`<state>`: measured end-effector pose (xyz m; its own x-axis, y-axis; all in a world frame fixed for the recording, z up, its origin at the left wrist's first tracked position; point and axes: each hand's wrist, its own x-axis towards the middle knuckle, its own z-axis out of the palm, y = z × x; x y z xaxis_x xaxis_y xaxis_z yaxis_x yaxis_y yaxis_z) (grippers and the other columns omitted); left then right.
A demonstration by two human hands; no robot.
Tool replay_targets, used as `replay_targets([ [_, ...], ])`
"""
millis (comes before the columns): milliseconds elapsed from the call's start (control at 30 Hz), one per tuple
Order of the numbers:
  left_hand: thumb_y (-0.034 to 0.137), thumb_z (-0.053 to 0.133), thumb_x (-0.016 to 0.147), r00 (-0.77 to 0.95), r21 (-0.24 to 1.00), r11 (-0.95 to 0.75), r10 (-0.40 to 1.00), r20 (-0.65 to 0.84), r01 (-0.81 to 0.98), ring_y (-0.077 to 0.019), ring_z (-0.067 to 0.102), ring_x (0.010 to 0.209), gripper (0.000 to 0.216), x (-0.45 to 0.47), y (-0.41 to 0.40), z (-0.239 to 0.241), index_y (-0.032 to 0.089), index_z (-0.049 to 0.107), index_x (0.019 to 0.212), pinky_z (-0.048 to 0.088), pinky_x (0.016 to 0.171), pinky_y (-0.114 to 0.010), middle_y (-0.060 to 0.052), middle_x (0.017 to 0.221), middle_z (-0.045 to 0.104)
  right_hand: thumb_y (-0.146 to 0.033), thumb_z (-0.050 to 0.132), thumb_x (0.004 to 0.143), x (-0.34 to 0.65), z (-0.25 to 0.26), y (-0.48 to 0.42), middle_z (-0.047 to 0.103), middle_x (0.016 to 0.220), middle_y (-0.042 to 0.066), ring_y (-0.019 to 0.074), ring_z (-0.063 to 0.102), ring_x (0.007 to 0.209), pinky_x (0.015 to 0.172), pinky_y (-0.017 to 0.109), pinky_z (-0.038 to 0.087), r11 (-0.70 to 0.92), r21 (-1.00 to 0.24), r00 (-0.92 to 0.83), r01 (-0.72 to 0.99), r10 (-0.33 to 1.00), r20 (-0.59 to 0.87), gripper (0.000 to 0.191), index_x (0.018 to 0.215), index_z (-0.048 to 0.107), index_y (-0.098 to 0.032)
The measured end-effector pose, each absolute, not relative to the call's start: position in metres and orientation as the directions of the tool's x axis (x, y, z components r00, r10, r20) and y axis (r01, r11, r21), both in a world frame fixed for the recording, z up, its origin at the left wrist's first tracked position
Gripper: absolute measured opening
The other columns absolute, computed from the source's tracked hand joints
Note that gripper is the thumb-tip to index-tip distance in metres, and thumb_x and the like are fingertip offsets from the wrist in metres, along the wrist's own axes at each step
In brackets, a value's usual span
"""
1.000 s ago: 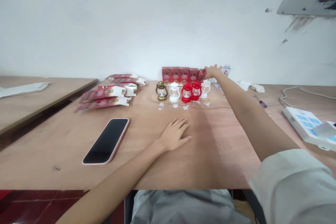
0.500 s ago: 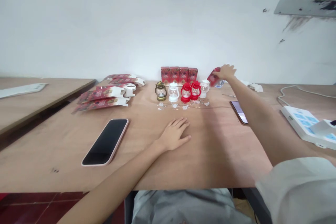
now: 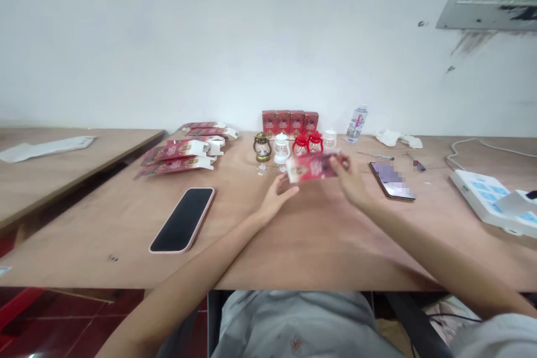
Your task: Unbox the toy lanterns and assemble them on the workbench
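My right hand [image 3: 350, 179] grips the right end of a red printed box [image 3: 314, 166], which lies sideways in the air over the table and is slightly blurred. Just at the box's left end is my left hand [image 3: 274, 198], thumb and fingers apart; whether it touches the box I cannot tell. Behind the box stand small lanterns: a bronze one [image 3: 262, 147], a white one [image 3: 281, 149], two red ones [image 3: 301, 144] and another white one [image 3: 330, 139], partly hidden. Small clear pieces [image 3: 263, 168] lie in front of the lanterns.
Upright red boxes [image 3: 290, 123] line the wall. Flat red cartons [image 3: 180, 150] are piled at left, above a phone [image 3: 183, 220]. To the right are a clear bottle [image 3: 357, 123], crumpled tissue [image 3: 388, 137], a second phone [image 3: 391, 180], a screwdriver-like tool [image 3: 375, 155] and a power strip [image 3: 482, 196].
My right hand has brought the red box from the back right to the middle, in front of the lanterns. My left hand has risen from the tabletop towards it. The camera view has shifted slightly.
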<state>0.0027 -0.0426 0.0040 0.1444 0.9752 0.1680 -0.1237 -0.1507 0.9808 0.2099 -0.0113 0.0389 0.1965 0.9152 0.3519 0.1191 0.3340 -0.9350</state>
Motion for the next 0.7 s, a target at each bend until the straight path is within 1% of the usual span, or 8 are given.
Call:
replay_targets([
  [100,0.045,0.077,0.061,0.079,0.973,-0.107,0.989,0.125,-0.206,-0.0273,0.058,0.110,0.063,-0.001,-0.042,0.004,0.015,0.055,0.112,0.042,0.098,-0.040,-0.012,0.117,0.063,-0.065,0.058,0.071,0.185,0.012,-0.030,0.060,0.106,0.004,0.0196,0.057,0.099,0.088,0.036,0.047,0.347,-0.937,0.084,0.024,0.934,0.348,0.053,0.104,0.051,-0.025],
  [200,0.043,0.078,0.060,0.132,0.966,-0.056,0.987,0.091,-0.252,-0.0267,0.063,0.099,0.059,-0.006,-0.041,0.003,0.013,0.060,0.108,0.046,0.092,-0.039,-0.011,0.104,0.069,-0.068,0.045,0.078,0.186,0.008,-0.031,0.065,0.103,0.005,0.0216,0.059,0.098,0.085,0.036,0.049,0.304,-0.949,0.062,-0.087,0.952,0.299,0.049,0.097,0.058,-0.025],
  [267,0.042,0.079,0.060,0.174,0.963,-0.027,0.982,0.077,-0.270,-0.0263,0.065,0.095,0.057,-0.008,-0.041,0.001,0.012,0.062,0.106,0.047,0.089,-0.039,-0.010,0.099,0.070,-0.068,0.043,0.079,0.193,0.009,-0.032,0.067,0.102,0.005,0.0232,0.061,0.098,0.082,0.037,0.051,0.257,-0.955,0.046,-0.148,0.966,0.253,0.048,0.094,0.061,-0.025],
  [333,0.042,0.079,0.060,0.182,0.961,-0.011,0.981,0.063,-0.278,-0.0261,0.065,0.092,0.057,-0.009,-0.040,0.001,0.012,0.062,0.106,0.048,0.087,-0.039,-0.010,0.096,0.071,-0.065,0.046,0.079,0.199,0.010,-0.036,0.066,0.108,0.005,0.0236,0.060,0.104,0.085,0.037,0.051,0.262,-0.955,0.029,-0.142,0.965,0.261,0.046,0.099,0.062,-0.026],
  [433,0.043,0.079,0.061,0.153,0.959,-0.009,0.987,0.055,-0.283,-0.0252,0.066,0.090,0.057,-0.009,-0.039,0.001,0.011,0.062,0.105,0.048,0.087,-0.039,-0.011,0.095,0.071,-0.060,0.055,0.077,0.199,0.011,-0.045,0.061,0.121,0.002,0.0226,0.054,0.116,0.097,0.038,0.045,0.327,-0.943,-0.009,-0.067,0.945,0.328,0.046,0.112,0.058,-0.030],
  [533,0.043,0.078,0.061,0.120,0.964,-0.011,0.992,0.044,-0.264,-0.0248,0.065,0.092,0.055,-0.010,-0.038,0.002,0.010,0.063,0.103,0.046,0.091,-0.039,-0.011,0.096,0.070,-0.056,0.058,0.077,0.194,0.009,-0.050,0.059,0.125,0.002,0.0227,0.050,0.120,0.104,0.040,0.039,0.328,-0.945,-0.027,0.000,0.944,0.328,0.050,0.121,0.054,-0.032],
  [633,0.042,0.079,0.060,0.103,0.974,-0.009,0.994,0.033,-0.225,-0.0253,0.064,0.095,0.055,-0.010,-0.038,0.004,0.010,0.063,0.101,0.046,0.091,-0.038,-0.011,0.096,0.070,-0.058,0.053,0.080,0.190,0.003,-0.048,0.059,0.126,0.002,0.0232,0.047,0.125,0.107,0.042,0.035,0.297,-0.955,0.040,0.021,0.954,0.298,0.049,0.121,0.055,-0.031],
  [700,0.041,0.080,0.058,0.101,0.976,-0.011,0.994,0.034,-0.217,-0.0253,0.065,0.094,0.055,-0.009,-0.039,0.005,0.010,0.064,0.100,0.046,0.090,-0.038,-0.011,0.095,0.071,-0.059,0.052,0.080,0.189,-0.001,-0.045,0.059,0.127,0.001,0.0232,0.046,0.126,0.108,0.042,0.034,0.296,-0.955,0.075,-0.017,0.953,0.294,0.049,0.118,0.058,-0.030],
])
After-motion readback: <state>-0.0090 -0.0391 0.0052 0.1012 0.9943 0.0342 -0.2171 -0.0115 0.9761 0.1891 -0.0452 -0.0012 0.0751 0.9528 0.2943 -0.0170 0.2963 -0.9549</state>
